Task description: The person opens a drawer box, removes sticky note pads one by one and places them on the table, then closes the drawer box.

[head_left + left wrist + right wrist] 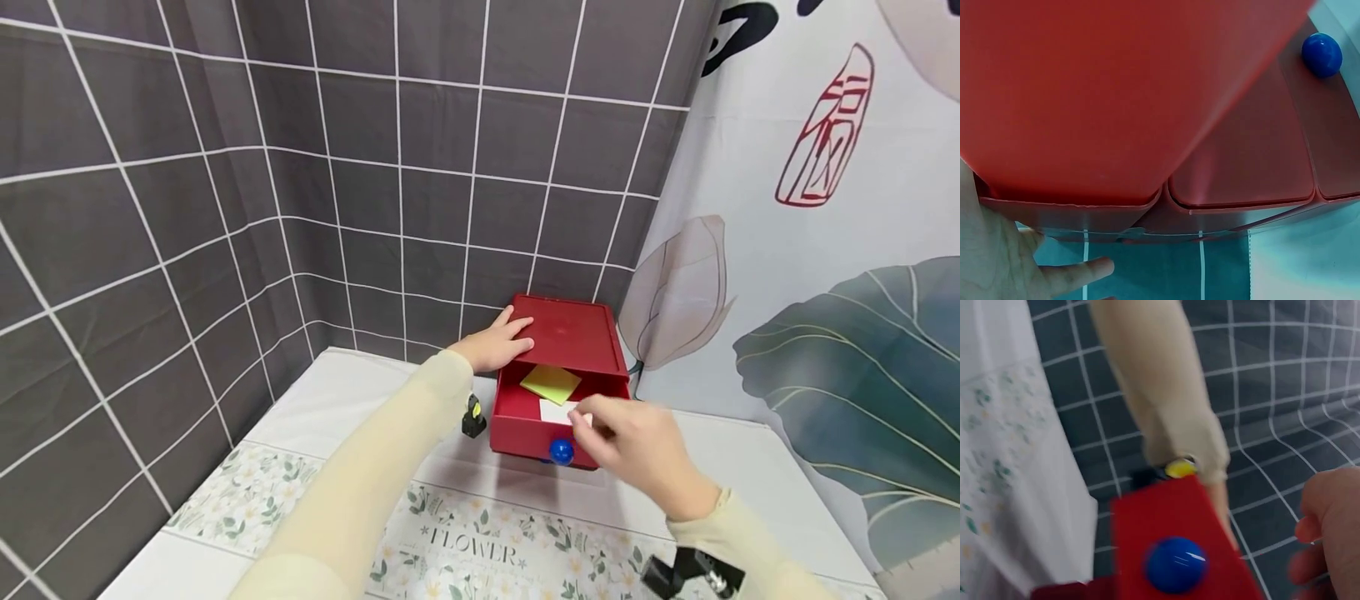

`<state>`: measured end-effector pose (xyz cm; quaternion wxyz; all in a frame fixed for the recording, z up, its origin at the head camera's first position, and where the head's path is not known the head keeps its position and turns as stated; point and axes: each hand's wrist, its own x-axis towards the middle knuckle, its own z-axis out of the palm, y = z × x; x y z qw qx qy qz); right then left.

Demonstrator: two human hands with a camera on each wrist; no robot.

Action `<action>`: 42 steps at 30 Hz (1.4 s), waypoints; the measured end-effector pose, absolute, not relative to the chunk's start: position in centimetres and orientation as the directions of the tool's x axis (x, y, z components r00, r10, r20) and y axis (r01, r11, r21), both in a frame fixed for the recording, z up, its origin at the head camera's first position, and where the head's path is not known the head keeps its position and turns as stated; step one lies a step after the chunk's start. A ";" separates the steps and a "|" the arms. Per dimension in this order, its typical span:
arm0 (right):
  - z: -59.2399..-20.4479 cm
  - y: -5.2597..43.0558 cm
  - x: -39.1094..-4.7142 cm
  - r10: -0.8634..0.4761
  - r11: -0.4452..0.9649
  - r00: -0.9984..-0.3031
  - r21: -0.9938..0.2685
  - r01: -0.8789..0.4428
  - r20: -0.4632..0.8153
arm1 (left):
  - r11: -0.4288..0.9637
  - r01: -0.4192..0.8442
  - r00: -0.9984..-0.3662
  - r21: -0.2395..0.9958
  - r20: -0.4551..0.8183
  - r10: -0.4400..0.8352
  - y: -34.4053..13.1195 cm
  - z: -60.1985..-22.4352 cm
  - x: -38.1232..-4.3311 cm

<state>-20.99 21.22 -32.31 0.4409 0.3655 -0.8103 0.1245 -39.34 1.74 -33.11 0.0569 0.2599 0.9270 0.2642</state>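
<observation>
A red box (570, 333) stands at the back of the table with its red drawer (517, 435) pulled out. My left hand (492, 343) rests on the left part of the box's top, fingers spread. Inside the drawer lie a yellow paper (551, 383) and a white paper (553, 411). Over the drawer's front right part is my right hand (637, 446), loosely curled, its fingertips overlapping the white paper in the head view. In the right wrist view nothing shows in its blurred fingers (1313, 528). A round blue knob (561, 452) sits on the drawer front.
A small black object (473, 417) shows beside the drawer, by the left sleeve. A floral cloth strip (480, 533) crosses the white table (360, 400). Behind the box hangs a dark gridded curtain (435, 200), with a printed white cloth (750, 167) to the right.
</observation>
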 end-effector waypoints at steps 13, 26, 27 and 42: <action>-30.3 22.2 -26.6 -0.541 0.831 -0.841 -0.161 -0.533 -0.010 | 0.738 0.445 -0.861 0.507 0.018 0.508 1.8 -33.0 -39.3; -32.3 22.0 -29.2 -0.633 0.774 -0.774 0.025 -0.633 0.017 | 0.748 0.447 -0.865 0.491 0.025 0.501 1.8 -33.0 -39.2; -32.5 22.0 -29.4 -0.630 0.776 -0.776 0.049 -0.628 0.033 | 0.749 0.448 -0.865 0.488 0.026 0.500 1.8 -32.9 -39.2; -33.0 21.6 -29.7 -0.690 0.723 -0.713 0.171 -0.669 0.127 | 0.755 0.445 -0.867 0.481 0.020 0.498 1.7 -32.7 -39.0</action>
